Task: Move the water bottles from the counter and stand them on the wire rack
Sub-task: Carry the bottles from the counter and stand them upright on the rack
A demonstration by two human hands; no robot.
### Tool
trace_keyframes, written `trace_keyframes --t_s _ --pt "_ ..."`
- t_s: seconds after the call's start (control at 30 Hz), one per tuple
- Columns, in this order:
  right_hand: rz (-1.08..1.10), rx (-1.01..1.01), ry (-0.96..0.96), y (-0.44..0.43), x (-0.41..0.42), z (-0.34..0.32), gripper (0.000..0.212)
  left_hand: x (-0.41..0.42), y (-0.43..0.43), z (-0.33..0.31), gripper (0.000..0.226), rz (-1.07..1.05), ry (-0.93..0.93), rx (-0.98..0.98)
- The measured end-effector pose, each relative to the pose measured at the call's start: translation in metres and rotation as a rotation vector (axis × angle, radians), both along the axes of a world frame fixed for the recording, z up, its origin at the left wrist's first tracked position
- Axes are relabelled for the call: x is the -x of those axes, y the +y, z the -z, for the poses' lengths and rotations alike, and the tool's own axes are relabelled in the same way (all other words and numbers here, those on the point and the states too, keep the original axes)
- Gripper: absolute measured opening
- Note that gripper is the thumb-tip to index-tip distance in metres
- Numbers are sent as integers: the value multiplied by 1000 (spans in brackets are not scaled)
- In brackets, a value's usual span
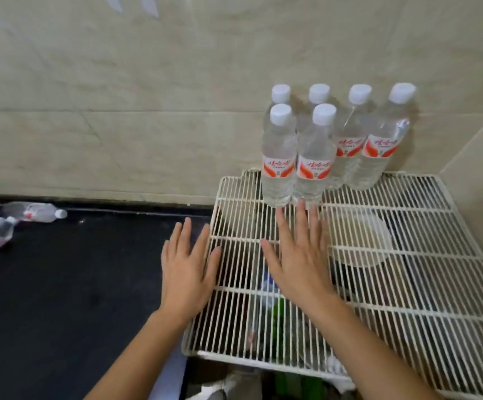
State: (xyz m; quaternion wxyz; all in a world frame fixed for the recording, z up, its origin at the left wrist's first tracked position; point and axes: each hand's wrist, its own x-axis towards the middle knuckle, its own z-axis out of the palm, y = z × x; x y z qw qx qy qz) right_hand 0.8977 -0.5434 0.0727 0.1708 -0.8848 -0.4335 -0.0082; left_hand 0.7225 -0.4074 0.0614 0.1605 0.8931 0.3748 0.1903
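Several clear water bottles [315, 157] with white caps and red-and-white labels stand upright at the back of the white wire rack [407, 272], against the tiled wall. More bottles [35, 212] lie on their sides on the black counter [61, 284] at the far left. My left hand [186, 264] is spread flat, fingers straight, over the rack's left edge and holds nothing. Flat over the rack just in front of the two nearest standing bottles is my right hand [299, 255], fingers straight and empty.
The beige tiled wall [147, 96] runs behind the counter and meets a side wall at the right. Under the rack show dim items, among them a round white lid [364, 241] and something green [277, 313].
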Motion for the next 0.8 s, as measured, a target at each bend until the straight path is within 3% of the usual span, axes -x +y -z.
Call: trace_keyframes --t_s 0.17,0.37,0.6,0.8 --pt "-130 6 -30 13 17 -17 72 73 -2 0 65 -252 39 67" --pt "-114 -38 -21 49 70 -36 72 137 8 -7 60 -350 19 104" --pt "-225 -73 -125 109 215 -17 67 271 60 2 65 -411 -17 72" --pt "-303 -66 -52 187 372 7 67 437 125 -2 67 -504 19 8"
